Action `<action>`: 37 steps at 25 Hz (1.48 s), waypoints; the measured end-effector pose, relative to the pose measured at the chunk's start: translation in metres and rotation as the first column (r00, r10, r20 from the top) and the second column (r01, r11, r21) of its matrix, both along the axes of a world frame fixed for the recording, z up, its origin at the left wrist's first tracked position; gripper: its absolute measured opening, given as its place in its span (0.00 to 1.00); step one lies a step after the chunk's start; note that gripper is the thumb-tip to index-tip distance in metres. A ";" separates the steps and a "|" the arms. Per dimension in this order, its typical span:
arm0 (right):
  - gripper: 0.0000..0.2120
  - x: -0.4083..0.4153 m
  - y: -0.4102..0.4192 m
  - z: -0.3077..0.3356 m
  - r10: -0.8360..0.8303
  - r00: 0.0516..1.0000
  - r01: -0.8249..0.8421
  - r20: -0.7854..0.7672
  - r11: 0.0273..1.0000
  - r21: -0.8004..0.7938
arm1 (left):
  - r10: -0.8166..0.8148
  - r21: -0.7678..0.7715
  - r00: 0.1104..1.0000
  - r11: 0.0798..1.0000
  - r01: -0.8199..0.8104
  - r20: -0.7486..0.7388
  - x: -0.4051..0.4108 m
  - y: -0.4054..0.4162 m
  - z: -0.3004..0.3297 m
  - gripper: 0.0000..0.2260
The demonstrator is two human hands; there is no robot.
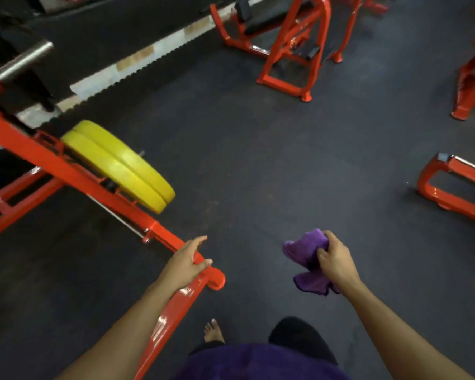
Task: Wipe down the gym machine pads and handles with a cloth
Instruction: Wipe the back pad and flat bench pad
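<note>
While the left hand (185,263) rests on the red frame bar (176,300) of the plate-loaded machine with its fingers straight and relaxed, gripping nothing, the right hand (336,263) holds the purple cloth (305,252) bunched in curled fingers, out over the dark rubber floor (258,160) and well apart from any pad or handle. The likeliest slip, as I judge it, is that the wad stays balled up, so only a small patch would meet the surface and the wipe would smear instead of clean; a loose tail hanging below the fist could also drag or snag on the frame's bolts. The glossy painted bar looks slick, so leaning weight on that flat palm could let it slide. A bare foot (213,331) shows just beside the bar's lower run, near enough to be stubbed. Two yellow weight plates (121,165) sit on the machine's peg, close to the reach path along the frame. Other red machines stand farther off, one with black pads (269,21) at the top and another frame (450,187) at the right, with open floor between.
</note>
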State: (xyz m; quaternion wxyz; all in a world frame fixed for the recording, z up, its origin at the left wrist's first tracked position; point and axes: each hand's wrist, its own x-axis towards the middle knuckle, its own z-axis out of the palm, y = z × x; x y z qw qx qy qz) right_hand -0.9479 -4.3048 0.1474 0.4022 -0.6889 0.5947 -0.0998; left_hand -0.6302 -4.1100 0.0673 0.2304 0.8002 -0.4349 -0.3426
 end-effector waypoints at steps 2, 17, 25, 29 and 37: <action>0.11 0.012 -0.039 -0.007 -0.019 1.000 0.019 -0.008 0.999 0.028 | -0.035 0.006 0.999 0.999 0.035 0.032 0.022 -0.052 0.001 0.30; 0.16 0.186 -0.414 -0.049 0.408 0.912 -0.406 0.050 0.913 -0.038 | 0.149 0.016 0.981 0.988 -0.152 0.127 0.153 -0.376 -0.001 0.25; 0.04 0.392 -0.552 -0.043 0.420 0.898 -0.433 -0.129 0.895 -0.106 | 0.443 0.059 0.897 0.895 -0.442 -0.005 0.309 -0.459 -0.039 0.27; 0.05 0.503 -0.607 -0.026 0.465 0.878 -0.476 -0.112 0.871 -0.120 | 0.438 0.059 0.899 0.898 -0.437 -0.002 0.399 -0.499 -0.030 0.27; 0.09 0.719 -0.699 -0.021 0.596 0.803 -0.592 -0.027 0.791 -0.154 | 0.542 -0.020 0.838 0.840 -0.542 0.055 0.596 -0.586 0.004 0.26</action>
